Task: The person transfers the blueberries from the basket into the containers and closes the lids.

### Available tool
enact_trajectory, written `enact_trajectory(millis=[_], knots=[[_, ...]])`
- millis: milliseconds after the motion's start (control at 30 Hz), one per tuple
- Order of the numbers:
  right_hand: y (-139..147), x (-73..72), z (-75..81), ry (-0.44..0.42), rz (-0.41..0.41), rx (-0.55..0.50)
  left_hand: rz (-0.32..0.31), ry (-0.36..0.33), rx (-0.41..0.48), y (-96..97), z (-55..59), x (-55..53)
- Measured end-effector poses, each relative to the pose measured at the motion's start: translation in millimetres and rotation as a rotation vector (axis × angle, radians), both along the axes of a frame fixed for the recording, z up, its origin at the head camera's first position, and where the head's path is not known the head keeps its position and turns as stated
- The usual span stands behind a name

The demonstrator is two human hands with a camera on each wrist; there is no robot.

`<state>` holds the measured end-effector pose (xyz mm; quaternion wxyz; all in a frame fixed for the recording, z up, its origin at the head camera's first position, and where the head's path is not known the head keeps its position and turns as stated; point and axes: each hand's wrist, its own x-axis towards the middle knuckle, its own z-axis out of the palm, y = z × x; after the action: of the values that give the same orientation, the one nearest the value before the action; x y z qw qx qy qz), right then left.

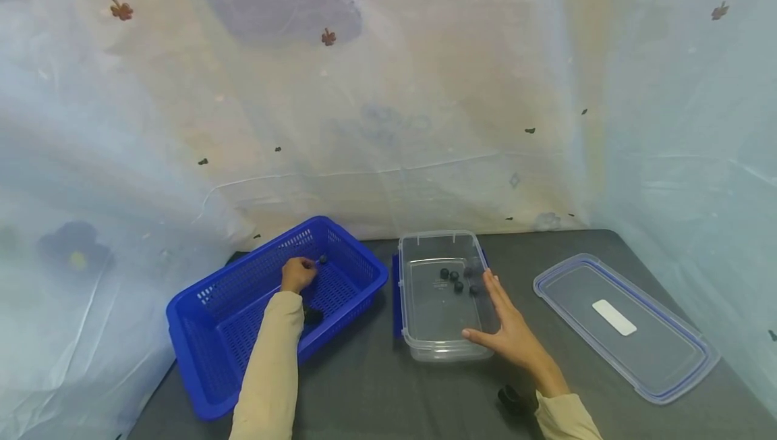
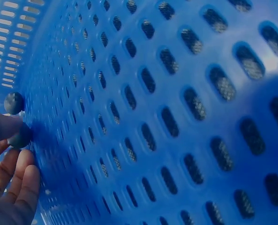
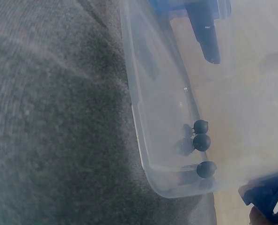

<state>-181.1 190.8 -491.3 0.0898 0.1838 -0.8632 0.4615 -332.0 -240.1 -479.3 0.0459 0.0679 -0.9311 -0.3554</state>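
Note:
My left hand [image 1: 299, 274] reaches into a blue plastic basket [image 1: 206, 386]. In the left wrist view, its thumb and fingers pinch a small dark ball [image 2: 20, 137] close to the slotted basket surface. A second dark ball [image 2: 14, 103] lies just beyond it. My right hand [image 1: 512, 332], thumb and fingers spread fairly straight, rests against the right side of a clear plastic box [image 1: 425, 325]. Several dark balls [image 1: 458, 287] lie on the box's floor. The right wrist view shows the box wall, a few balls [image 3: 205, 169] and a blue latch [image 3: 265, 194] near the fingertips.
A clear lid with a blue seal [image 1: 655, 352] and a white label [image 1: 614, 317] lies at the right on the grey tabletop [image 1: 376, 399]. A blue side flap [image 1: 397, 298] hangs at the box's left. Patterned sheeting [image 1: 388, 123] hangs behind the table.

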Motion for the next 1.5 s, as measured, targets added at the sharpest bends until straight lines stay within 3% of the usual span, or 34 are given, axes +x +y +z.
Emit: enact_trajectory(millis=[300,567,733,933,1167,1333,1500], knots=[[-1.6,0.0,-0.6,0.005,0.001,0.002,0.05,-0.002,0.011,-2.8,4.6,5.3],[-0.2,0.7,-0.8,0.013,0.005,0.0,0.061,-0.015,0.092,-1.5,19.4,1.9],[-0.5,1.0,-0.5,0.013,0.003,0.002,0.019,0.031,0.124,-3.5,28.4,-4.5],[-0.3,0.5,1.3,0.019,-0.004,0.007,-0.033,0.077,0.103,1.8,48.1,-4.7],[-0.4,0.4,0.5,0.02,0.0,0.011,-0.104,0.108,0.118,14.9,71.6,2.5],[-0.2,0.3,1.4,0.022,-0.001,0.004,-0.164,0.143,0.192,34.9,91.0,10.5],[-0.3,0.5,1.1,0.023,0.0,0.001,-0.22,0.17,0.201,57.6,107.8,17.8]])
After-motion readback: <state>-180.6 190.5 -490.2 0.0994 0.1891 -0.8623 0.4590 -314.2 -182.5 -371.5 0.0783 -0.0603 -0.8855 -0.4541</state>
